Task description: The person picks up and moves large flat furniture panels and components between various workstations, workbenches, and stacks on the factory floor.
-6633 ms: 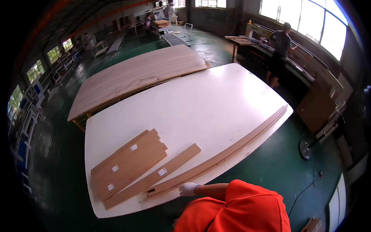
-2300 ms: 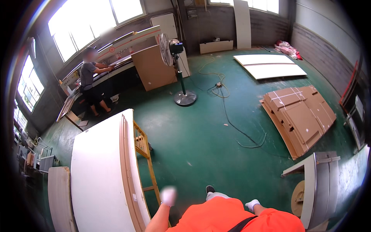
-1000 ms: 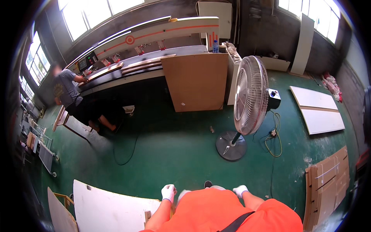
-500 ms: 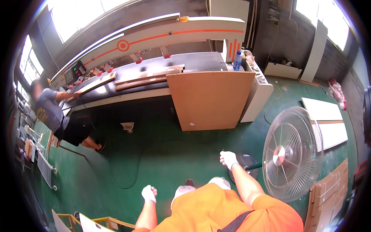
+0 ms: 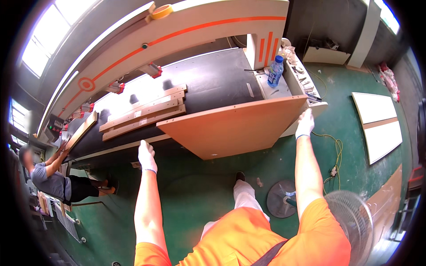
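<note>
Nearest, below the arms, a grey pedestal fan [image 5: 350, 221] stands on the green painted floor [image 5: 199, 195], its round base beside the person's shoe. Both forearms stretch up from the orange shirt toward a large flat orange-brown wooden panel [image 5: 235, 128] that leans out from the front of the machine. The white-gloved right hand [image 5: 305, 124] rests on the panel's right upper corner, fingers laid over the edge (how firmly it grips cannot be told). The white-gloved left hand [image 5: 147, 156] is spread flat and open at the edge of the black machine bed [image 5: 213, 82], just left of the panel's lower left corner; whether it touches the panel cannot be told.

Farther on, a stack of long pale wooden strips [image 5: 144, 113] lies on the bed, apart from both hands. A blue-capped clear plastic bottle [image 5: 275, 71] stands on the white side shelf at the right. Behind arches the cream machine beam with an orange stripe [image 5: 177, 31]. At far left another person in a grey shirt [image 5: 49, 177] bends at the bed. White boards [image 5: 377, 119] lie on the floor at right.
</note>
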Demonstrator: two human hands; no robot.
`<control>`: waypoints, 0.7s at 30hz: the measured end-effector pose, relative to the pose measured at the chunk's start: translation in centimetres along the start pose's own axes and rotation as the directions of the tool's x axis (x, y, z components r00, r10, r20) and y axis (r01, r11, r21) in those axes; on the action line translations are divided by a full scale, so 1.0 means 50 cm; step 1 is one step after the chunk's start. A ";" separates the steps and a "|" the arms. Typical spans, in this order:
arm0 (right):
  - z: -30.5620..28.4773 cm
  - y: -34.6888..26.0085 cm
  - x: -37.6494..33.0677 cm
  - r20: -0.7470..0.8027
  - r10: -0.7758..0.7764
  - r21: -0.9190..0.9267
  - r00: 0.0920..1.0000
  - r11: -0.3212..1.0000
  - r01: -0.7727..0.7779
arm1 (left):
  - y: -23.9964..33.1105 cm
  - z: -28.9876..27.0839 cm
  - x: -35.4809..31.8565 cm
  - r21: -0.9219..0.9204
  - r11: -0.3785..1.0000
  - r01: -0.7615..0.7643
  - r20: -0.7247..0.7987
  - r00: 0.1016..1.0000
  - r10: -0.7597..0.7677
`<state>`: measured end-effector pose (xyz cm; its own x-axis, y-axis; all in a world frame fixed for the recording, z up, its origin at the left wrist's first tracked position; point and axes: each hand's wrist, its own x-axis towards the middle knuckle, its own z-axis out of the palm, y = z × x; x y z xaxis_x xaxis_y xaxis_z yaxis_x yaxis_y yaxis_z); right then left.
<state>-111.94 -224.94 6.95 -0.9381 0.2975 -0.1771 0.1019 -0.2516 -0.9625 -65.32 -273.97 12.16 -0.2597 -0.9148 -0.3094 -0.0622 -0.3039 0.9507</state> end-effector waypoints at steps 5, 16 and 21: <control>0.066 -0.002 0.154 0.190 0.142 -0.055 0.972 0.989 -0.134 | 0.001 0.120 0.122 -0.006 0.998 -0.056 0.045 0.997 0.056; -0.104 0.035 0.020 0.195 0.126 0.353 0.973 0.916 -0.189 | -0.122 0.018 0.006 -0.472 0.881 -0.022 -0.133 0.990 -0.047; -0.099 -0.048 -0.229 0.323 -0.032 0.352 0.946 0.932 -0.089 | -0.209 -0.201 0.045 -0.612 0.787 0.078 0.101 0.995 -0.020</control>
<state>-99.79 -223.18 10.28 -0.9975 -0.0082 -0.0701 0.0617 -0.5846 -0.8090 -55.56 -275.51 1.30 -0.3539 -0.8772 -0.3245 0.5207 -0.4730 0.7107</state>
